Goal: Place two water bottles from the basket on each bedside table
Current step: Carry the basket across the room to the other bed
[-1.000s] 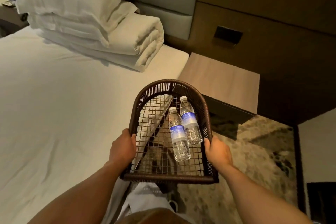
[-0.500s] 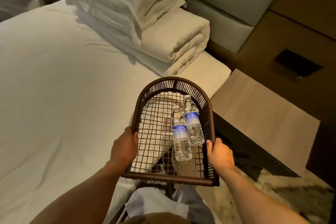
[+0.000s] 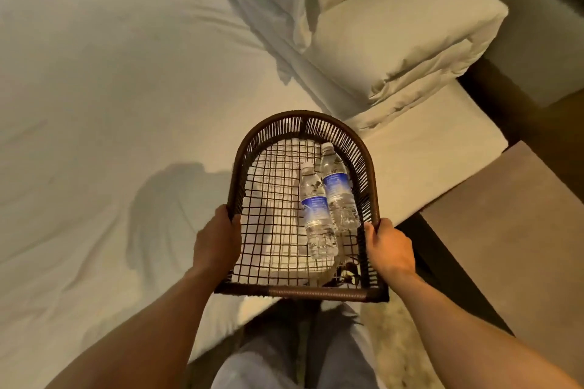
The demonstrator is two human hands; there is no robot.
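Note:
I hold a dark brown woven basket [image 3: 303, 118] with an open grid floor over the bed's right edge. My left hand [image 3: 217, 238] grips its left rim and my right hand [image 3: 389, 248] grips its right rim. Two clear water bottles with blue labels lie side by side on the basket's right half, caps pointing away from me: the nearer bottle [image 3: 316, 215] and the farther bottle [image 3: 338, 189]. The wooden bedside table [image 3: 518, 230] stands to the right of the basket, its top bare in the part I see.
The white bed [image 3: 126, 104] fills the left and middle of the view. A folded duvet and pillows [image 3: 395, 41] are stacked at the bed's head, beyond the basket. A padded headboard [image 3: 543, 16] is at the top right. Patterned carpet [image 3: 401, 354] lies below.
My view has swung left and down, so the bed fills more of it and the bedside table has slid to the right edge. The basket now hangs over the mattress; both hands keep their grip.

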